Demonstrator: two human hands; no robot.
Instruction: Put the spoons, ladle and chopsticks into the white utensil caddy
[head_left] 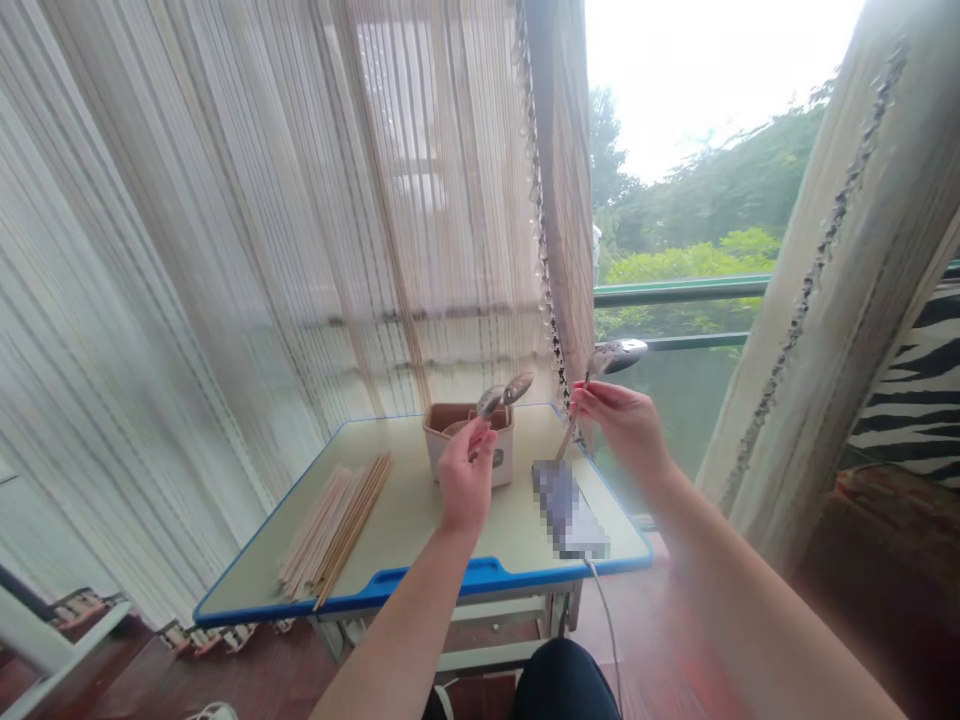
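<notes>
My left hand (pixel 465 475) is closed in a pinch on a metal spoon (pixel 490 402), its bowl upward, in front of the container (pixel 441 455). A second spoon bowl (pixel 517 388) shows just beside it; whether my left hand holds that one too, or it stands in the container, I cannot tell. My right hand (pixel 622 420), raised over the table's right side, grips a larger metal spoon (pixel 619 356) by its handle. The bowl is up and the handle slants down to the left. The container is pale outside and brown inside; my left hand partly hides it.
On the table (pixel 409 520), chopsticks (pixel 337 530) lie in a bundle at the left. A blurred-out flat device (pixel 566 510) lies at the right, with a white cable (pixel 611 620) hanging over the blue front edge. Sheer curtains (pixel 262 250) and a window railing (pixel 682 292) stand behind.
</notes>
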